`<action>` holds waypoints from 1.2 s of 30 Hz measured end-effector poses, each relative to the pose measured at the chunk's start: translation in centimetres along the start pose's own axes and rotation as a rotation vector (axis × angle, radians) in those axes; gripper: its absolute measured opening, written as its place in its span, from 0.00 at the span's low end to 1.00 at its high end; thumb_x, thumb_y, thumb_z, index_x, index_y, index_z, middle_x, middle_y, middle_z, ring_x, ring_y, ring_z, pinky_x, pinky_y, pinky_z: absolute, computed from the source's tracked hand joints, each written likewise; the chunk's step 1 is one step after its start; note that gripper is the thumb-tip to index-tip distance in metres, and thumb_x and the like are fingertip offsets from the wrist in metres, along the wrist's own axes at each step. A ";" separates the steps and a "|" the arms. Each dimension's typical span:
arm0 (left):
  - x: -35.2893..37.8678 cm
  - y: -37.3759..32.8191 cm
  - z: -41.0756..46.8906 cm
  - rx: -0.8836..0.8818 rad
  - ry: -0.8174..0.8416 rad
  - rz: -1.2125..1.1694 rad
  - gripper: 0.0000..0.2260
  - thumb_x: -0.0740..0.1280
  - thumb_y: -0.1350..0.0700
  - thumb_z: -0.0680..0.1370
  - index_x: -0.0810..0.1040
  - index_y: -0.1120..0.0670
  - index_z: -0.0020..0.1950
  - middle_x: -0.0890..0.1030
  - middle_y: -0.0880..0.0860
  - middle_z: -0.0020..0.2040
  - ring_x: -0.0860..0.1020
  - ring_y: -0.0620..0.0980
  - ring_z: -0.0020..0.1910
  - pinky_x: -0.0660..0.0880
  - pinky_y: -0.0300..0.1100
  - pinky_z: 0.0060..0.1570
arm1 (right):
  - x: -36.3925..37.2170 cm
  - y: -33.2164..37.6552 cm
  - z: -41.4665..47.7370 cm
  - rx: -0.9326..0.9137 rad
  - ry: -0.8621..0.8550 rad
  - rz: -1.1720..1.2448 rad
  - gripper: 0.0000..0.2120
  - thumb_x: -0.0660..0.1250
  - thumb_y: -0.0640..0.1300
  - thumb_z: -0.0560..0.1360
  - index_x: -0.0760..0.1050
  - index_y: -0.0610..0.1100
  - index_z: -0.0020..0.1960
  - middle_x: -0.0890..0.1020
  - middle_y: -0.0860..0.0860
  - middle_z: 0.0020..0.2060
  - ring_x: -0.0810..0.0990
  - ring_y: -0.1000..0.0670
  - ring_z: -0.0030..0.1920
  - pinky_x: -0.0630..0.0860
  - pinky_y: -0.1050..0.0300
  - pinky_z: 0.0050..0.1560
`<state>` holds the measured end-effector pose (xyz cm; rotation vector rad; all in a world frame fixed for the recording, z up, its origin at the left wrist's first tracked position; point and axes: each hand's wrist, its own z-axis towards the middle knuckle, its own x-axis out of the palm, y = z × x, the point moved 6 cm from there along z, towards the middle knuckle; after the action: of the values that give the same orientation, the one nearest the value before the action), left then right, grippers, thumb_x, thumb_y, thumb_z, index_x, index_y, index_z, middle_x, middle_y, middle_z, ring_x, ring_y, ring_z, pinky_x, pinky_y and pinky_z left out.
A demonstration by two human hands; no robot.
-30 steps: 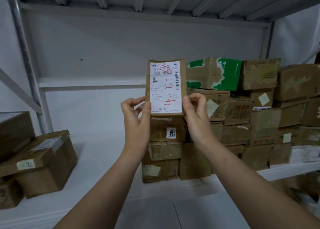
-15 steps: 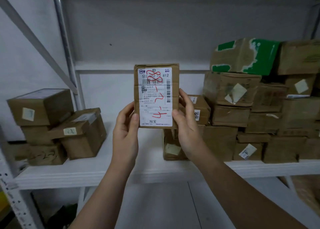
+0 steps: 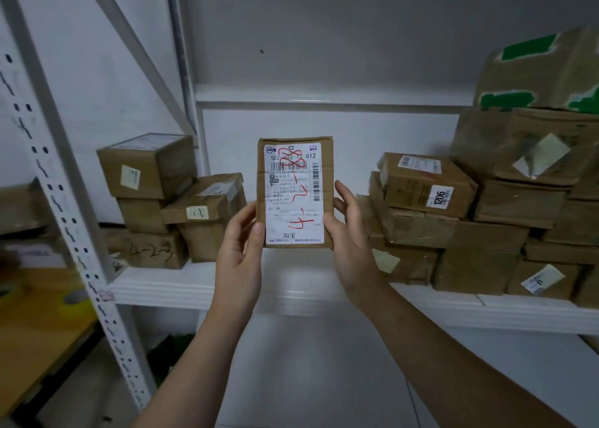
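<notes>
Upright, flat cardboard parcel [image 3: 295, 191], glossy white label, gripped by left hand [image 3: 240, 259], right hand [image 3: 351, 249]

The fine print on the label [image 3: 293, 200] of the held parcel [image 3: 295, 192] is too small to be read. The fingers of the left hand [image 3: 241, 252] are hidden behind the parcel. The green-printed box [image 3: 547, 71] is cut off by the right edge, and the yellow surface [image 3: 39, 324] at lower left is blurred.

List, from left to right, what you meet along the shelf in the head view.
perforated upright post → stack of boxes → left hand → parcel, gripped by both hands → right hand → box labelled 1206 → green-printed box
</notes>
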<state>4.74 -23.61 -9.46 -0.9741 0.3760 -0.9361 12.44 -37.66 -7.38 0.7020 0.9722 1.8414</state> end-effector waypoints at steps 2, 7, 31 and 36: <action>-0.8 0.8 0.3 -0.014 0.079 0.109 0.20 0.66 0.50 0.78 0.67 0.40 0.69 0.71 0.46 0.68 0.70 0.42 0.67 0.70 0.42 0.65 | 0.8 -0.9 0.2 0.002 -0.040 -0.018 0.19 0.57 0.37 0.82 0.63 0.48 0.71 0.75 0.57 0.59 0.77 0.67 0.55 0.77 0.65 0.53; -3.0 1.9 1.0 -0.003 0.214 0.440 0.29 0.68 0.53 0.77 0.58 0.34 0.71 0.71 0.41 0.64 0.71 0.37 0.63 0.69 0.33 0.62 | 3.1 -3.6 -0.2 -0.031 0.092 -0.155 0.33 0.71 0.40 0.74 0.59 0.54 0.72 0.73 0.58 0.64 0.74 0.63 0.63 0.75 0.65 0.57; -10.7 6.3 9.8 0.553 0.379 1.274 0.28 0.74 0.55 0.70 0.72 0.59 0.68 0.75 0.63 0.64 0.73 0.63 0.64 0.65 0.59 0.66 | 8.9 -14.1 3.5 0.171 -0.061 -0.870 0.21 0.65 0.33 0.76 0.69 0.44 0.67 0.68 0.46 0.69 0.70 0.47 0.66 0.63 0.64 0.63; -10.8 6.7 10.3 0.556 0.401 1.220 0.24 0.71 0.55 0.73 0.72 0.58 0.67 0.76 0.62 0.64 0.74 0.63 0.64 0.66 0.60 0.65 | 9.5 -14.9 4.1 0.219 -0.078 -0.888 0.24 0.65 0.35 0.77 0.64 0.45 0.71 0.67 0.46 0.69 0.69 0.46 0.67 0.65 0.56 0.67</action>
<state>8.61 -7.78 -10.80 0.0605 0.8552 -0.0562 18.38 -23.58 -17.20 0.3598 1.1900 0.9349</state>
